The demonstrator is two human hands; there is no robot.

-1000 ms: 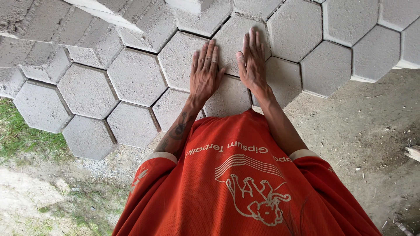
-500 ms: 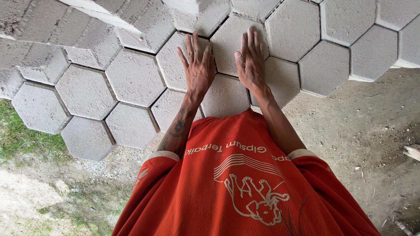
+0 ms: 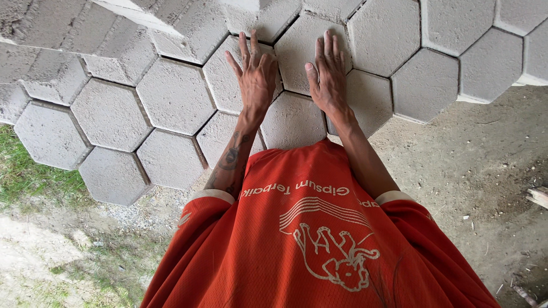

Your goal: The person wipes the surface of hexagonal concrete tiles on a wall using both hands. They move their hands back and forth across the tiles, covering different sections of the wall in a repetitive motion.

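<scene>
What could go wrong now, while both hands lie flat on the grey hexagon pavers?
1. The left hand and right hand rest across narrow joints between pavers; if a block shifts, the fingers could be pinched.
2. The front edge pavers border loose sandy ground, so they may slide or tilt when pressed.
3. Bare skin on rough concrete may be scraped.

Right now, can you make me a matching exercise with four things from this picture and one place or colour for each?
Things:
1. left hand
2. right hand
3. grass
4. shirt

Descriptions:
A. green strip at the left edge
B. orange-red
C. flat on a hexagonal paver, fingers spread wide
D. flat on the pavers, fingers close together

Pairs: 1-C, 2-D, 3-A, 4-B
</scene>
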